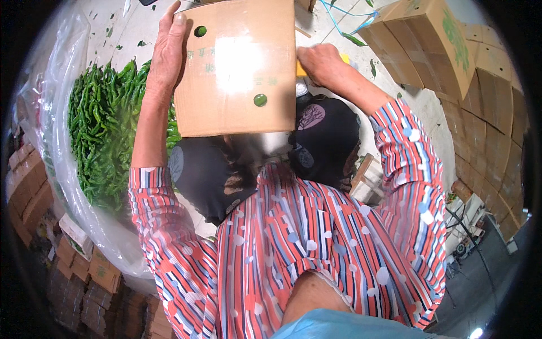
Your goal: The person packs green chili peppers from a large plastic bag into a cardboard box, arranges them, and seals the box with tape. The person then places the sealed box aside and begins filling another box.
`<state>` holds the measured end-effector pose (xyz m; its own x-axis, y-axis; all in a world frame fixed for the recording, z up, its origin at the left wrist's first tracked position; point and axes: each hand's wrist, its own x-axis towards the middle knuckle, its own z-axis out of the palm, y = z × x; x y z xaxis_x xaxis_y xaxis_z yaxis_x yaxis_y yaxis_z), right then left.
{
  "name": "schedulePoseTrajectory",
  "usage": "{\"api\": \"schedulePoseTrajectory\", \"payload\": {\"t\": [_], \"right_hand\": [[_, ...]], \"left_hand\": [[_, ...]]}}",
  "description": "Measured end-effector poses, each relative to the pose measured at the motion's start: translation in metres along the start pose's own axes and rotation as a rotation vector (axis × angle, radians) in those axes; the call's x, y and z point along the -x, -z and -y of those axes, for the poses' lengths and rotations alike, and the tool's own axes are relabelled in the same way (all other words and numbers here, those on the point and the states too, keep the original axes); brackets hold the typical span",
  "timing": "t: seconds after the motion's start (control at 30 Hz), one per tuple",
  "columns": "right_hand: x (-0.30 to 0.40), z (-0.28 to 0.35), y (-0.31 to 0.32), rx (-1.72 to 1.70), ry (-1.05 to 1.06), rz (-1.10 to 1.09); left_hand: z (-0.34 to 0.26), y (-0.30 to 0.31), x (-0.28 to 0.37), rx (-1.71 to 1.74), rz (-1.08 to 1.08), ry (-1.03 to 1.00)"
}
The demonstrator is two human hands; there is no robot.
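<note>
A cardboard box [237, 114] with round holes and green print stands upright before my knees; something green shows through the holes. My left hand [167, 55] lies along the box's left side, thumb near its top edge, fingers partly hidden behind it. By the box's right side, my right hand [319, 63] is curled next to a yellow object [301, 70]; whether it grips anything is hidden. Under that hand, part of a round dial [301, 88] shows. Left of the box, a large heap of long green chili peppers [101, 131] lies on clear plastic sheeting [63, 140].
Stacked cardboard boxes [487, 140] line the right side, with a nearer box [415, 46] at the upper right. Blue strapping [334, 21] and loose leaves lie on the pale floor. More cartons [101, 271] stand at the lower left. A small wooden piece [362, 173] is beside my right knee.
</note>
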<state>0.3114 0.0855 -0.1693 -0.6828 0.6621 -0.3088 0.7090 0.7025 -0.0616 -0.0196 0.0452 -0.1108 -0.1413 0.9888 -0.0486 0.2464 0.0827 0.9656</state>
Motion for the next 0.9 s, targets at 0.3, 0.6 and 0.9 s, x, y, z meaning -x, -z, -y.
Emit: {"api": "schedulePoseTrajectory", "payload": {"t": [0.3, 0.6, 0.9], "right_hand": [[0.125, -0.067, -0.08, -0.08, -0.23, 0.431], [0.026, 0.026, 0.086, -1.453, -0.253, -0.449], [-0.048, 0.049, 0.054, -1.696, -0.265, -0.65]], "left_hand": [[-0.027, -0.014, 0.017, 0.342, -0.014, 0.265], [0.009, -0.004, -0.005, 0.232, -0.139, -0.071], [-0.005, -0.031, 0.014, 0.637, -0.048, 0.152]]}}
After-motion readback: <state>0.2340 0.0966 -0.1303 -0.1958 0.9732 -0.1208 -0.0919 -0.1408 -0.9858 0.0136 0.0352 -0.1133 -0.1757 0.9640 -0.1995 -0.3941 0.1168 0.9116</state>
